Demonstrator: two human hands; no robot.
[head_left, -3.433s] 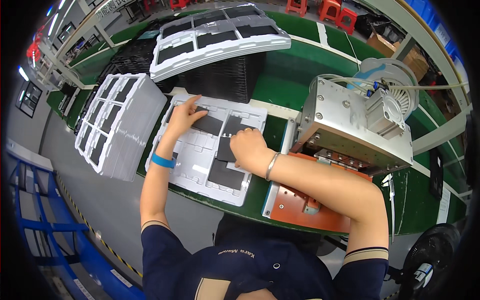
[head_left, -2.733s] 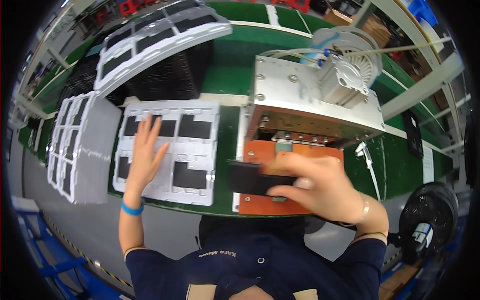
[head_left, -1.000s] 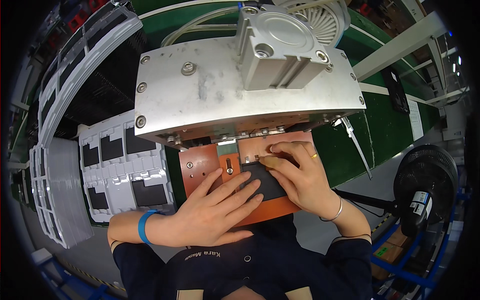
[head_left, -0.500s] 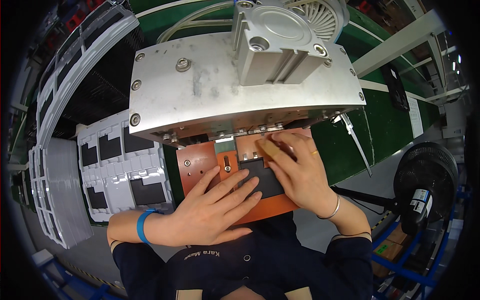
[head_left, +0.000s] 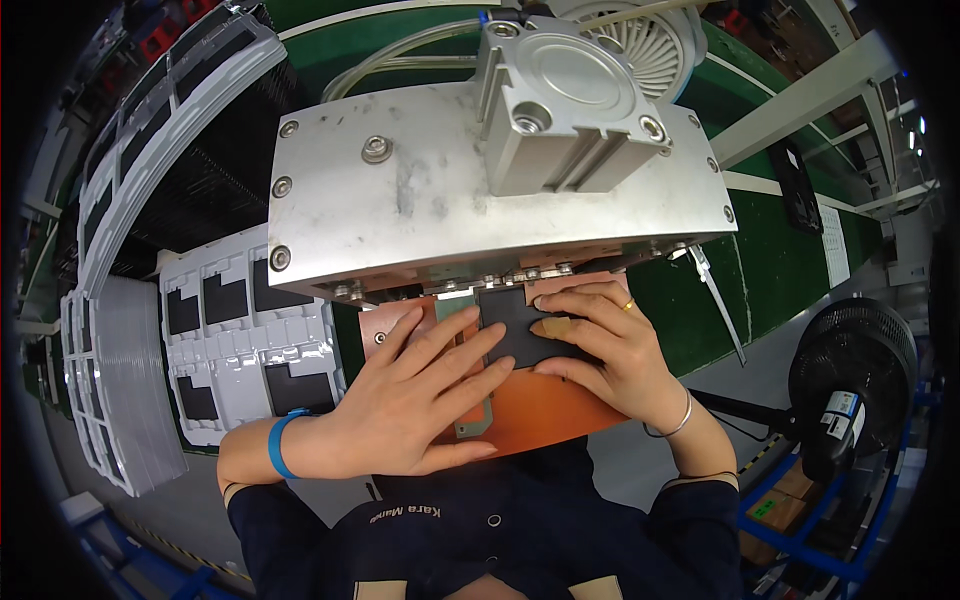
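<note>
A flat black panel [head_left: 510, 335] with a notched corner lies on the orange fixture plate [head_left: 560, 415], its far end at the lower edge of a silver metal press [head_left: 420, 220]. My left hand [head_left: 410, 395] is open, fingers spread, with fingertips at the panel's left edge and over the plate. My right hand [head_left: 615, 355] lies across the panel's right side, fingers stretched over it and thumb apart near its close edge. One right finger wears a tan wrap [head_left: 556, 328]. Part of the panel is hidden under that hand.
At left, a white tray [head_left: 250, 345] holds several black panels, beside a tall stack of white trays [head_left: 120, 390]. A silver cylinder block [head_left: 570, 110] tops the press. A black fan [head_left: 850, 370] stands at right; a white strip [head_left: 715, 290] lies on the green bench [head_left: 690, 330].
The black panel has slid away from me, up to the press. My right hand has drawn back from under the press edge onto the panel's right side; my left fingertips moved slightly farther forward.
</note>
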